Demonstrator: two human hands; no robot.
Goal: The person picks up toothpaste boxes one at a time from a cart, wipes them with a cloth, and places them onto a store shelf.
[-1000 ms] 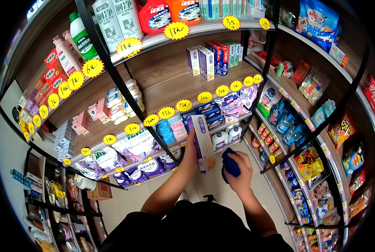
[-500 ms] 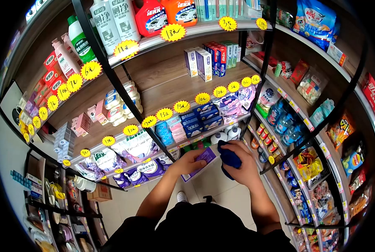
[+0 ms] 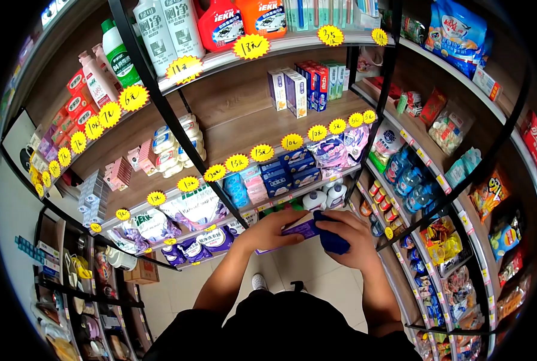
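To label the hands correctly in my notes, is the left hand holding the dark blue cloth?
No, the right hand holds the dark blue cloth, while the left hand holds the purple box.

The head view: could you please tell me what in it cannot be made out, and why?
Purple rectangular cardboard box, head view: partly hidden by the left hand; its right end is covered by the dark-blue cloth.
Dark-blue cloth, head view: partly covered by the right hand, so its full shape cannot be told.
Red plastic bottle, head view: its top is cut off by the upper edge.
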